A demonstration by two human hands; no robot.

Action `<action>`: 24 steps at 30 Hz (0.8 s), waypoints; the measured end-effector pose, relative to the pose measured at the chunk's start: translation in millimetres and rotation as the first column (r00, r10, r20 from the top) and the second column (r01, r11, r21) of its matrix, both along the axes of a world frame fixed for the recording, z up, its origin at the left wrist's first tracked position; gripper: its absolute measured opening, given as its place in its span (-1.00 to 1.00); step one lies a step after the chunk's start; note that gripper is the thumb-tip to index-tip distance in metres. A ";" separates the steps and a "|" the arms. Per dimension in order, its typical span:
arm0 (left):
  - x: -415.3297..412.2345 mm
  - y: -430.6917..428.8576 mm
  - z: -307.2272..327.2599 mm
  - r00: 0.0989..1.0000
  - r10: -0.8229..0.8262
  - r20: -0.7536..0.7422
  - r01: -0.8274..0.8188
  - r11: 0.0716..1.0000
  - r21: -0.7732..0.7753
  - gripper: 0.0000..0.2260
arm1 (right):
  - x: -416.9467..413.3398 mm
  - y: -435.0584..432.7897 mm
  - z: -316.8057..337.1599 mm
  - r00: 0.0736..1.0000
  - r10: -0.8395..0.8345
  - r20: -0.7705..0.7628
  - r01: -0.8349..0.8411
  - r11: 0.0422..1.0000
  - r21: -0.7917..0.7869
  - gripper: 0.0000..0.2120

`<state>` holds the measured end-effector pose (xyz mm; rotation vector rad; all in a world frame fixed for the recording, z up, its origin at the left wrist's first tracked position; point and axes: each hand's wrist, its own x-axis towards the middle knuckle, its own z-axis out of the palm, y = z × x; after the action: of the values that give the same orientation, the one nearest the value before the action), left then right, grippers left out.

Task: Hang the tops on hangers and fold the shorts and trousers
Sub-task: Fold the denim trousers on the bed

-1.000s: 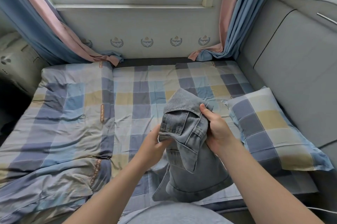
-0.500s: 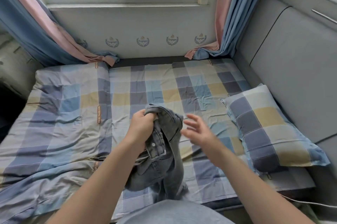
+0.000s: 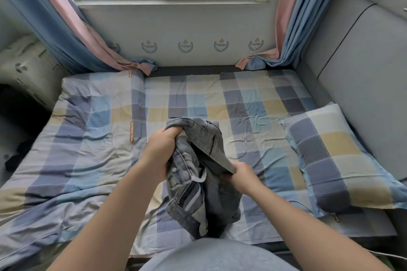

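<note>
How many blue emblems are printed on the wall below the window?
4 emblems in one row: far left, left of middle, right of middle, far right. Another may be hidden behind the left curtain.

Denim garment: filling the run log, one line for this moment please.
left hand grips denim garment | right hand pinches its edge | over bed

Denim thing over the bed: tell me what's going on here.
A person is handling a grey denim garment with both hands over the checked bed. The left hand grips its bunched upper part, beside a button and an open zip. The right hand pinches a fold lower down. The garment hangs crumpled, its lower end at the bed's near edge, not yet folded. A matching pillow lies to the right.
</note>
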<state>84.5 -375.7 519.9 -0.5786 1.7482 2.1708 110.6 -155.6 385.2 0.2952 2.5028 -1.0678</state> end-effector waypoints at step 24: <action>17.3 40.0 -46.3 0.809 -0.468 -0.356 0.166 0.763 -0.625 -0.81 | -21.0 25.4 163.8 0.886 0.334 -0.322 -0.371 0.927 -0.058 -0.84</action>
<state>101.9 -335.7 473.6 0.2234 2.5725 1.6041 89.5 -130.2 549.1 -0.3823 2.6011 -1.1710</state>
